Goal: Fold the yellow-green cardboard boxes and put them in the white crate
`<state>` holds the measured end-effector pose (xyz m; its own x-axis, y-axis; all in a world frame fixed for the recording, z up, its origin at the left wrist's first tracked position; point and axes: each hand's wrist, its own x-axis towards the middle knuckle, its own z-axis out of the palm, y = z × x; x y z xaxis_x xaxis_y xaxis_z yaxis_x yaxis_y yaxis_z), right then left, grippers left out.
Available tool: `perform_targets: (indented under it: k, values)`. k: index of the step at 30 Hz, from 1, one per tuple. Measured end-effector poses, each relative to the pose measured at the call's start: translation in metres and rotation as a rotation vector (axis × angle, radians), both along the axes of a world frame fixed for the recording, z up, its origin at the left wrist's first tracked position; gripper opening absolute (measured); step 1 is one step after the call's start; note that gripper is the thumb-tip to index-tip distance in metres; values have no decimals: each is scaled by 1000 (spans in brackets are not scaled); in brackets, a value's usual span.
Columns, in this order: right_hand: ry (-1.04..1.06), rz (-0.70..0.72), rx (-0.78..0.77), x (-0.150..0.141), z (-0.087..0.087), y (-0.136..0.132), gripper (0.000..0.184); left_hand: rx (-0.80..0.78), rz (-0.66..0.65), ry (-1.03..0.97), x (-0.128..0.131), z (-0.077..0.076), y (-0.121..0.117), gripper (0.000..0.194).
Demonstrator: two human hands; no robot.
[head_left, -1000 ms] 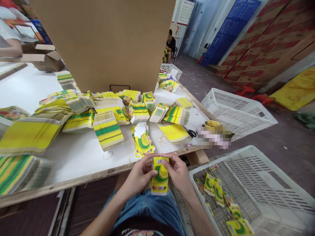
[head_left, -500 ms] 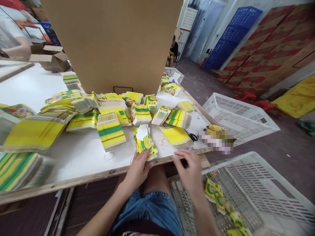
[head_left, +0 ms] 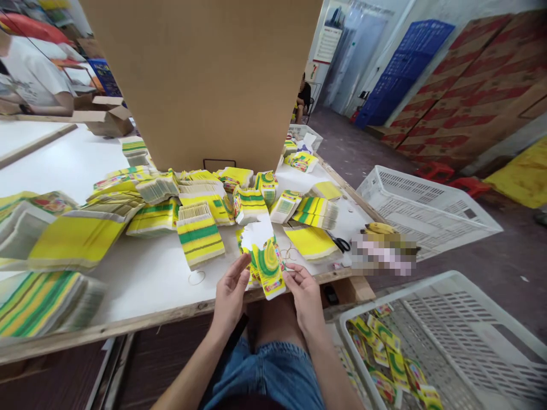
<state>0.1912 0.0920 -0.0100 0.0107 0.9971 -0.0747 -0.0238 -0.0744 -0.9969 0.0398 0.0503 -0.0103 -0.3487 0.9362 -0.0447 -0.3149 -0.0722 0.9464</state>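
My right hand (head_left: 304,293) pinches the right edge of a yellow and green printed packet (head_left: 269,265) with a white top. This packet lies tilted over a small pile of similar packets (head_left: 248,234) near the table's front edge. On the pile's left side is my left hand (head_left: 233,290), fingers stretched out and close to the packets; whether it touches them I cannot tell. Behind the pile stand banded-looking stacks of yellow packets (head_left: 200,234). To the right lie a flat yellow packet stack (head_left: 311,240), thin rubber bands (head_left: 290,253) and black-handled scissors (head_left: 342,244).
A large cardboard box (head_left: 200,85) rises at the back of the table. Below right, a white plastic crate (head_left: 453,285) holds several loose packets. Another white crate (head_left: 427,199) stands beyond, near bananas (head_left: 382,228). A person in a white shirt (head_left: 38,74) sits at far left.
My right hand has moved left from the table edge and taken hold of a packet's edge. My left hand has come off the pile's top to its left side. More packets show in the crate.
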Motion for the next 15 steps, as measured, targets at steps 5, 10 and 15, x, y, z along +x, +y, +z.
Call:
perform_targets:
  k: [5,10,15]
  values:
    - [391,46,-271,-7,4,-24,41,-27,-336,-502,3,1,0,42]
    - [393,63,-277,-6,9,-32,38,10,-400,-583,6,6,-3,35]
    - [236,110,-190,-8,8,-34,35,-31,-289,-508,9,5,-1,31]
